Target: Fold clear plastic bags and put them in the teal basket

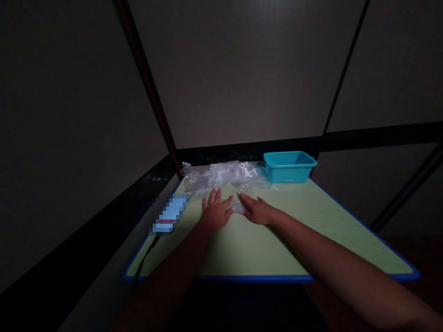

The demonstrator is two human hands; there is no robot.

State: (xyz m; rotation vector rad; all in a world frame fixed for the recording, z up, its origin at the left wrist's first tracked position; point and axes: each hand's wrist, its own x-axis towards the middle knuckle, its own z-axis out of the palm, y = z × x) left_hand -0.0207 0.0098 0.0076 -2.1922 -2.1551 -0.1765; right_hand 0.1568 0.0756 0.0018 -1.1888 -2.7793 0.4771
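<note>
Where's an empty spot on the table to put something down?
The table has a big bare patch between the blue tub, the right arm and the right edge. Another lies between right arm and left arm, down to the front edge. Crinkly plastic crowds the back left; a blurred thing sits at the left edge.

Head cam looks fwd & down from above table's [328, 240] near edge, far wall in b/g.
</note>
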